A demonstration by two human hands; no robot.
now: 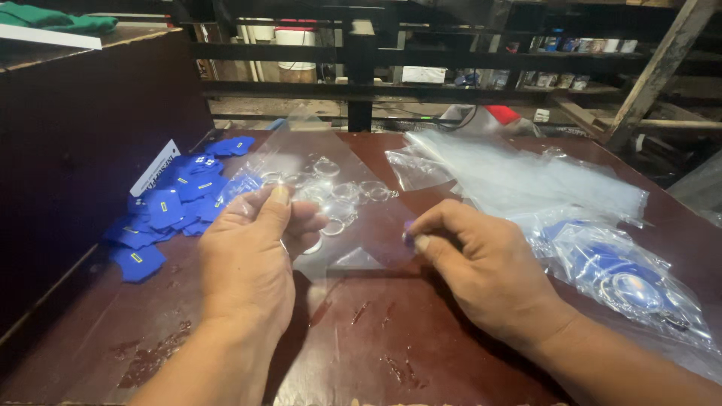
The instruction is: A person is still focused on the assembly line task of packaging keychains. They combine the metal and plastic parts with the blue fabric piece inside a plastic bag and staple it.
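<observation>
Between both hands [252, 248], clear bag [331, 188]

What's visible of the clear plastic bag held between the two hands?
The clear plastic bag is thin, glossy and see-through, a flat pouch held up tilted above the dark red-brown table. The left hand pinches its left edge with thumb on top; the right hand grips its right edge near a small blue piece. Metal key rings on the table show through it. Whether it is empty cannot be told. Its far corner points away toward the shelves.
</observation>
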